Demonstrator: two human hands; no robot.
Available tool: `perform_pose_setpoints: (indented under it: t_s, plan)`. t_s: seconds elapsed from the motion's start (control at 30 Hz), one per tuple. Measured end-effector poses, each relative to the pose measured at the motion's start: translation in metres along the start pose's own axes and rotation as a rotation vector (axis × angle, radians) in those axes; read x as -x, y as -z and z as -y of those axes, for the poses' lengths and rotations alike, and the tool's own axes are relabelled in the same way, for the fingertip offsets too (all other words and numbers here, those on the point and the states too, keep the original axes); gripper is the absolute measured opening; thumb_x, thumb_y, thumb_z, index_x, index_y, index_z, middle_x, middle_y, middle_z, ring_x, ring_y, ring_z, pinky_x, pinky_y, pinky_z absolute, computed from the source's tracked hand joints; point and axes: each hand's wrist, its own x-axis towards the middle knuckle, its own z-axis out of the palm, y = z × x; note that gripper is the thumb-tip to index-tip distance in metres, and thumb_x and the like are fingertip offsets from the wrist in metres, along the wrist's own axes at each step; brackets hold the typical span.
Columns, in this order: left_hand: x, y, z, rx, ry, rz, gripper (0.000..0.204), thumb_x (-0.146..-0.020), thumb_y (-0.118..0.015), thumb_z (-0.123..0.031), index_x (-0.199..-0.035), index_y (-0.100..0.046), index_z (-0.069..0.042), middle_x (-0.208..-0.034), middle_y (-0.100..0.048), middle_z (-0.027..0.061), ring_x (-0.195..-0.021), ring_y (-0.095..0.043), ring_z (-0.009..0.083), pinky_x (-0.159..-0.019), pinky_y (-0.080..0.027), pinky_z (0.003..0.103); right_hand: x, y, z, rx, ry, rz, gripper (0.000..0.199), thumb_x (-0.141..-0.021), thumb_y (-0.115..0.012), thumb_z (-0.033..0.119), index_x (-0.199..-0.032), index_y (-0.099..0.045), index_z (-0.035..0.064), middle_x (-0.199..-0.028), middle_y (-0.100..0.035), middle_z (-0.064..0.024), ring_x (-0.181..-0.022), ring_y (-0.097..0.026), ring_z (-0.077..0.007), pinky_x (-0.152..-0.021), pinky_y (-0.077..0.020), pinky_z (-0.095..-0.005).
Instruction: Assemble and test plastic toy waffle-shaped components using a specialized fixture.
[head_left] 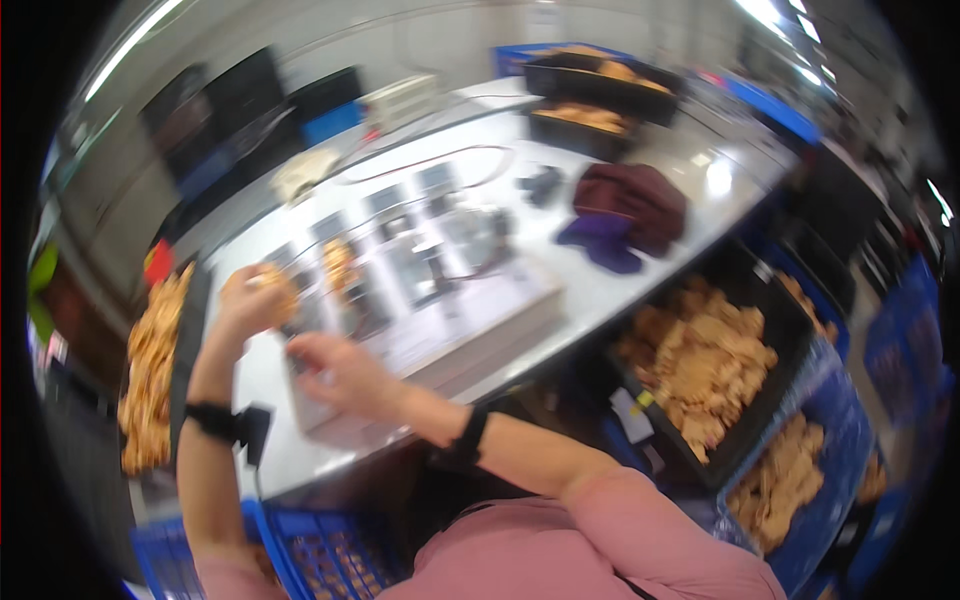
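My left hand is closed around a tan, lumpy piece at the leftmost of several metal clamp fixtures. My right hand hovers just nearer to me, beside the front of that fixture, with bent fingers apart and no object visible in them. The fixtures stand in a row on a thick white base board. Another tan piece sits in the second fixture. Farther right, a third fixture and a fourth fixture show bare metal. Motion blur hides fine detail.
Tan pieces fill a long tray at left and a black crate at right. Dark bins stand at the back. Maroon and purple cloth lies on the white table. A blue basket is below.
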Motion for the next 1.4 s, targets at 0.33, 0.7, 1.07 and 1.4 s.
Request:
perform_pose_setpoints:
  t_s: [0.33,0.7,1.07,1.4]
  plan:
    - [0.127,-0.041,-0.096,0.320,-0.485,0.510,0.049,-0.100,-0.063,-0.015,-0.145,-0.049,-0.002,-0.126,-0.059,0.0059,-0.110,-0.059,0.0142,-0.096,-0.048,0.028,0.059,0.111,0.044,-0.773,-0.569,-0.131,0.076,-0.096,-0.072,0.040,-0.152,-0.031,0.0099,-0.117,-0.063,-0.0078,-0.100,-0.065,-0.0151,-0.081,-0.0553,-0.0315]
    - [0.177,-0.086,-0.097,-0.016,-0.599,0.500,0.066,-0.088,-0.064,-0.010,-0.152,-0.046,-0.009,-0.150,-0.049,0.0123,-0.125,-0.055,0.0240,-0.093,-0.049,0.033,0.284,0.418,0.122,0.381,-0.617,-1.093,0.030,-0.093,-0.074,0.027,-0.114,-0.068,0.0070,-0.087,-0.069,-0.0009,-0.060,-0.060,-0.0074,-0.048,-0.0459,-0.0214]
    - [0.189,-0.062,-0.036,0.003,-0.580,0.198,0.028,-0.099,-0.063,-0.010,-0.125,-0.057,-0.003,-0.121,-0.061,0.0113,-0.104,-0.061,0.0213,-0.087,-0.050,0.032,0.365,0.509,0.104,0.831,-0.595,-1.340,0.043,-0.096,-0.070,0.024,-0.128,-0.058,-0.0013,-0.111,-0.069,-0.0154,-0.091,-0.071,-0.0205,-0.084,-0.0549,-0.0321]
    - [0.191,-0.042,0.040,-0.162,-0.352,-0.036,0.017,-0.092,-0.065,-0.005,-0.108,-0.062,-0.003,-0.102,-0.057,0.0068,-0.092,-0.054,0.0193,-0.081,-0.043,0.033,0.185,0.335,0.067,0.381,-0.498,-0.630,0.021,-0.101,-0.063,0.015,-0.117,-0.065,0.0015,-0.101,-0.068,-0.0027,-0.083,-0.064,-0.0097,-0.078,-0.0528,-0.0251]
